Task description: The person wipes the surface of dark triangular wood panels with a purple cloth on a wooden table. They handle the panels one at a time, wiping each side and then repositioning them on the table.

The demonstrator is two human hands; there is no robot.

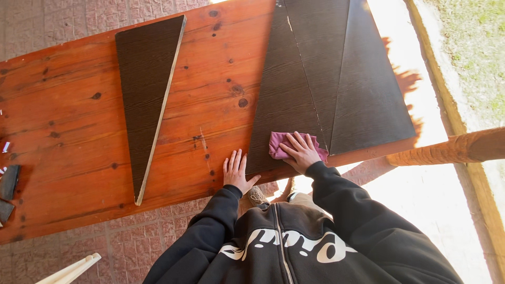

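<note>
**Two hands down, cloth on dark panel**

Two hands on the counter (79,137) at its near edge. Right hand (301,152) lies flat, fingers spread, pressing a purple cloth (279,144) onto the near corner of the dark panels (315,89); nothing gripped, just palm pressure. Left hand (235,172) is also flat and spread, empty, on bare wood just beside the panels' left edge, thumb towards it.

Cloth: soft, light, bunched, probably slides easily on the laminate under a flat palm. To lift it, pinch a fold at the edge showing left of the fingers.

Panels: several wedge-shaped boards laid side by side towards the counter's right end, seams visible. They look stiff, thin and smooth-faced; likely slippery and able to shift if pushed sideways. Best held at an edge, or pinned from above.

Separate triangle board (144,94) lies well apart, mid-counter, pale edge visible, point at the near edge. Small dark bits (8,184) at the far left edge, too cropped to identify.
</note>
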